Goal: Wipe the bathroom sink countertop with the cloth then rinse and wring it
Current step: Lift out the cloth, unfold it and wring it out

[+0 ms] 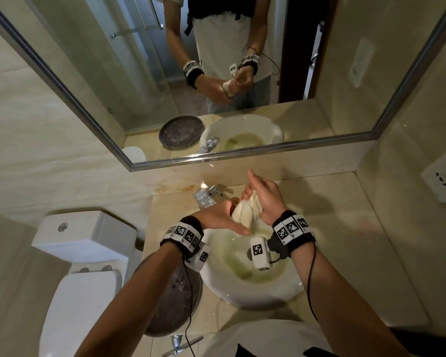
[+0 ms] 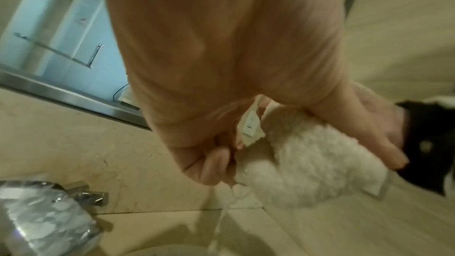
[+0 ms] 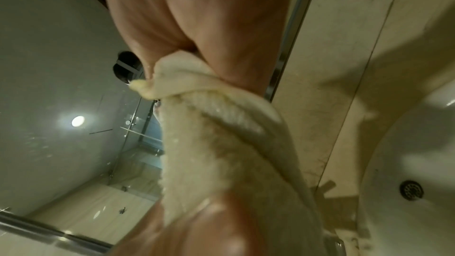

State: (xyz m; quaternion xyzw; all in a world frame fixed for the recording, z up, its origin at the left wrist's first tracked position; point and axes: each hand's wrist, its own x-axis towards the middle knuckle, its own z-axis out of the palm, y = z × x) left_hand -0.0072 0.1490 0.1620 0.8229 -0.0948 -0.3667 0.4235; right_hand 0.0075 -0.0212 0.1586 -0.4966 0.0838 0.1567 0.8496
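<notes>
Twisted cream terry cloth [image 1: 245, 212] held above round white ceramic sink basin [image 1: 252, 292], between both hands. Left hand [image 1: 220, 219] clamped round its lower end; right hand [image 1: 264, 195] clamped round upper end. Water stream [image 2: 219, 227] falling from cloth. Chrome faucet [image 1: 206, 197] just beside, on beige marble table [image 1: 350, 243].

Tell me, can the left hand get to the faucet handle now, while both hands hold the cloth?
Probably yes, but not at once. The left hand grips the cloth together with the right hand. The faucet stands just beyond it with nothing between, so it must first release the cloth.
</notes>
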